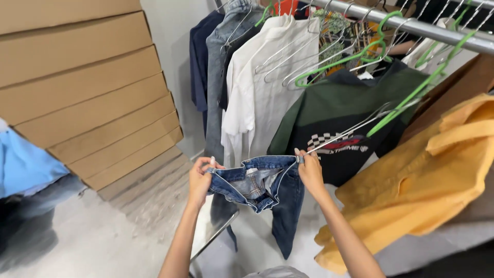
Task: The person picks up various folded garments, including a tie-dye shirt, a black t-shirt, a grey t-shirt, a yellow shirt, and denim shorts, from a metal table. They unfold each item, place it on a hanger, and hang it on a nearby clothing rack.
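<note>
jeans (267,190) held up by the waistband below the clothes rail (411,25) | left hand (199,180) fingers closed on one waistband end, right hand (310,172) pinching the other plus a wire hanger (350,128) | not yet hung on rail

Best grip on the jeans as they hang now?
Take the jeans by the waistband, one hand at each end, from the near side. The left hand and right hand stretch it open there, legs hanging free below, so the stiff band carries the weight.
</note>
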